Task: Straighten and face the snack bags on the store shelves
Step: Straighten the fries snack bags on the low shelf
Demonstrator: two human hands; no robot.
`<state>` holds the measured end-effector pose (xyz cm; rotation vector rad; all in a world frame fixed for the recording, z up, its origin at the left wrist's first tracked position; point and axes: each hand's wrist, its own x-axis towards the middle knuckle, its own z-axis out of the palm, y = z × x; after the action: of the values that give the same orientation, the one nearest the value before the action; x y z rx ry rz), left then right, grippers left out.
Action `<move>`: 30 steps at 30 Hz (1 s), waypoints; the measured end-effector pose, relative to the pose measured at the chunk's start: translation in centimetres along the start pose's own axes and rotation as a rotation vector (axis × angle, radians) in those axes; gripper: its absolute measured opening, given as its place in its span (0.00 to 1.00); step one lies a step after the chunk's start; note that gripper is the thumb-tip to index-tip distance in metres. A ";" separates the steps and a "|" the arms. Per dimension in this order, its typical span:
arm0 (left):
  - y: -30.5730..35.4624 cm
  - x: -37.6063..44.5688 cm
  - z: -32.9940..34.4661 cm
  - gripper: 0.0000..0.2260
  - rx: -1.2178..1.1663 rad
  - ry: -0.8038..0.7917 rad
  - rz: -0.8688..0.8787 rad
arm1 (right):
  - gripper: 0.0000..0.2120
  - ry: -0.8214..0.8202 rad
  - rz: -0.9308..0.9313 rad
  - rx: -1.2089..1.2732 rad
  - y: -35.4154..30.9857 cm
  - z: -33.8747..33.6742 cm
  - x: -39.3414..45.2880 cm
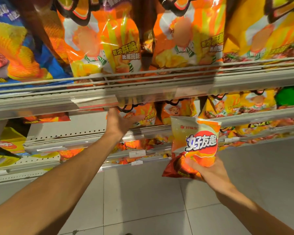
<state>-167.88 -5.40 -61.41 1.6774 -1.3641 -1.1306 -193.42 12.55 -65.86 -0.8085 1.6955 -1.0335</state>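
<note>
My right hand (209, 172) grips the lower part of a white and orange snack bag (195, 143), held upright in front of the shelves, with a second reddish bag (175, 168) tucked behind it in the same hand. My left hand (120, 122) reaches into the second shelf and holds the left side of a small orange bag (143, 116) standing there; its fingertips are hidden under the shelf above. Big orange bags (105, 44) stand in a row on the top shelf.
The top shelf's grey rail (143, 82) juts out at head height above my left hand. More orange and yellow bags (236, 102) fill the second shelf to the right. Lower shelves (75, 141) carry price tags. A pale tiled floor (143, 200) lies below.
</note>
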 end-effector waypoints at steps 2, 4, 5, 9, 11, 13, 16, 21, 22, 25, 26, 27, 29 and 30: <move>-0.5 0.5 0.2 0.13 -0.120 -0.065 0.046 | 0.18 -0.012 0.027 0.013 0.1 -0.1 0.0; -1.1 0.8 0.1 0.13 -0.233 -0.124 0.006 | 0.22 -0.027 0.045 0.026 0.2 -0.1 0.0; -1.2 1.0 0.1 0.15 -0.279 -0.141 -0.020 | 0.23 -0.033 0.044 0.028 0.3 -0.1 0.1; -1.6 1.8 0.3 0.15 -0.245 -0.155 -0.020 | 0.25 -0.050 0.020 0.023 0.4 0.3 0.1; -1.9 2.0 0.4 0.13 -0.274 -0.154 -0.084 | 0.27 -0.054 0.018 0.012 0.3 0.6 0.1; -2.0 2.1 0.1 0.09 -0.307 -0.175 -0.175 | 0.28 -0.051 0.008 -0.006 0.1 1.1 0.0; -3.0 1.8 -0.9 0.08 -0.272 -0.243 -0.128 | 0.26 -0.045 -0.034 -0.043 -0.2 2.2 -0.1; -5.2 -1.0 -4.2 0.28 0.421 -0.090 0.117 | 0.28 -0.061 -0.077 -0.096 -0.9 4.2 -0.9; -6.0 -1.6 -5.4 0.26 0.491 -0.045 0.138 | 0.27 -0.074 -0.095 -0.114 -1.1 4.8 -1.2; -9.0 -3.2 -9.7 0.25 0.688 0.064 0.225 | 0.25 -0.116 -0.152 -0.179 -2.1 7.5 -1.9; -10.1 -3.6 -11.3 0.25 0.749 0.094 0.252 | 0.24 -0.138 -0.176 -0.199 -2.5 8.6 -2.2; -11.2 -4.1 -12.9 0.26 0.814 0.115 0.266 | 0.24 -0.168 -0.197 -0.226 -2.8 9.9 -2.3; -13.2 -4.6 -15.8 0.31 0.938 0.127 0.276 | 0.28 -0.248 -0.198 -0.261 -3.6 12.8 -2.5; -14.1 -4.7 -17.2 0.33 0.991 0.116 0.273 | 0.31 -0.276 -0.180 -0.240 -4.0 14.5 -2.7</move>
<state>-147.02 1.97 -66.55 2.0342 -2.1778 -0.1465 -178.64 9.29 -63.81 -1.2197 1.5458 -0.8007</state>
